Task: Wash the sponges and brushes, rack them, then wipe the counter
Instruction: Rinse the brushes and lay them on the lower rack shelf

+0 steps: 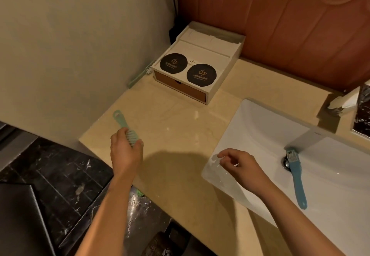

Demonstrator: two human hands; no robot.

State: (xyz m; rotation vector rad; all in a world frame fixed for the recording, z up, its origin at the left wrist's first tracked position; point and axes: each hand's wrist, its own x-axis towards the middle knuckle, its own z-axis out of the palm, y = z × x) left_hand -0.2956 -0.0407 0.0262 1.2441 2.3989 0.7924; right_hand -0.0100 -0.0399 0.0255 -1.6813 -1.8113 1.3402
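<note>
My left hand [126, 151] grips the bristle end of a pale green brush [122, 122] over the left part of the beige counter [180, 127], its handle pointing away from me. A blue brush [298, 179] lies in the white sink [250, 127], its head by the drain and its handle toward me. My right hand [240, 165] hovers over the sink's near left rim, fingers loosely curled and holding nothing. Another pale green brush [140, 74] leans against the wall at the counter's far left.
A white box [202, 55] with two black round coasters stands in the far corner. The faucet [306, 137] overhangs the sink, and a tissue holder [344, 101] sits at the right edge. Dark marble floor lies below the counter's left edge.
</note>
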